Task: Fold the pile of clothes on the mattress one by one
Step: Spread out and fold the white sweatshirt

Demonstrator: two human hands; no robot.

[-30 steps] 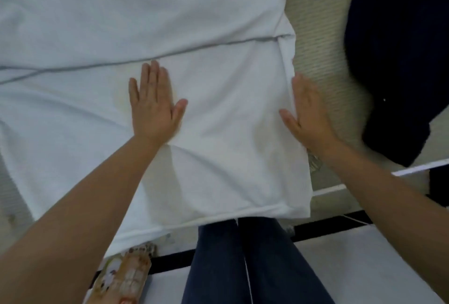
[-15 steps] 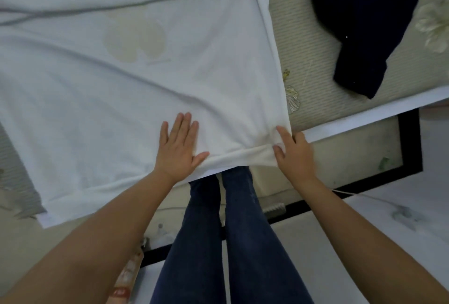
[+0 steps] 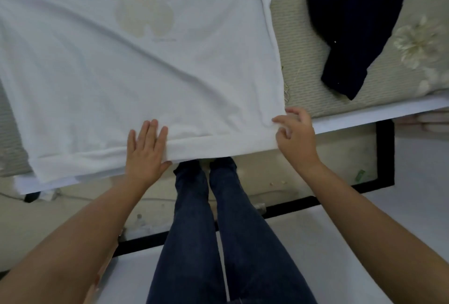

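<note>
White garment (image 3: pixel 136 65) spread flat on the mattress (image 3: pixel 301 44), its hem at the near edge. The left hand (image 3: pixel 145 153) presses flat, fingers straight, apparently to anchor the hem, while the right hand (image 3: pixel 295 133) pinches the hem's right corner, likely ready to lift it for a fold. A dark garment (image 3: pixel 352 24) lies apart on the right.

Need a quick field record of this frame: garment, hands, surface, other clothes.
garment: white shirt spread flat, hem at the near mattress edge
left hand: flat on the hem, fingers straight
right hand: fingers curled at the hem's right corner; grip looks like a pinch
surface: mattress, floral pattern
other clothes: dark garment lying apart to the right, unfolded
</note>
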